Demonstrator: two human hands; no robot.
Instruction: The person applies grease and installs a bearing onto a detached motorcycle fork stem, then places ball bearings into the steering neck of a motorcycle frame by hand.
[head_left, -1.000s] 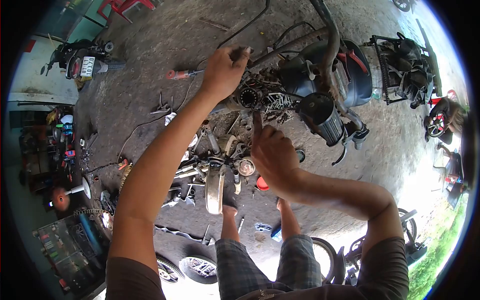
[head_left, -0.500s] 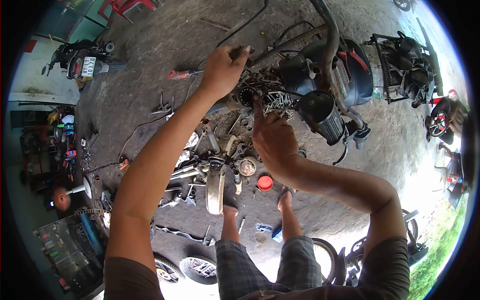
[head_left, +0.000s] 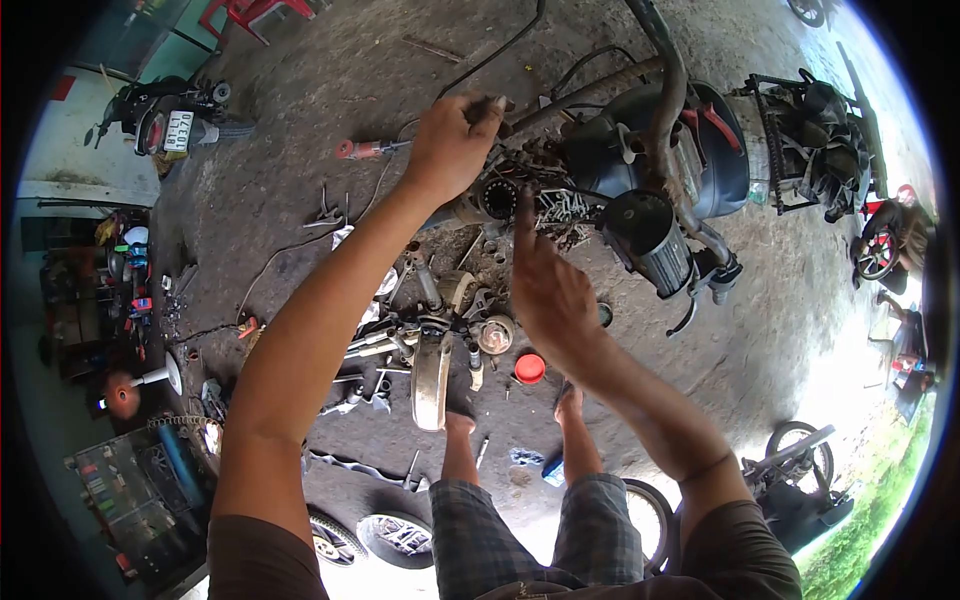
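Note:
My left hand (head_left: 455, 145) is closed at the front end of a motorcycle frame, its fingers curled; a dark part shows at the fingertips, but what they hold is hidden. My right hand (head_left: 555, 290) is just below, with its index finger stretched out and the other fingers curled. That fingertip is beside a dark, round ring (head_left: 499, 198) at the end of a tube, which looks like a bearing seat. Wires and small metal parts (head_left: 562, 206) crowd the area right of the ring. A black cylindrical part (head_left: 648, 240) sits farther right.
Loose motorcycle parts lie on the floor, including a fender (head_left: 431, 380), a red lid (head_left: 530, 369) and an orange-handled tool (head_left: 358, 149). A parked motorcycle (head_left: 165, 125) stands at upper left. Wheels (head_left: 395, 540) lie near the bottom. A metal toolbox (head_left: 140, 500) is lower left.
My right hand has drawn back slightly from the ring, its index finger moving right and the elbow coming inward. More of the ring shows. My left hand stays almost in place.

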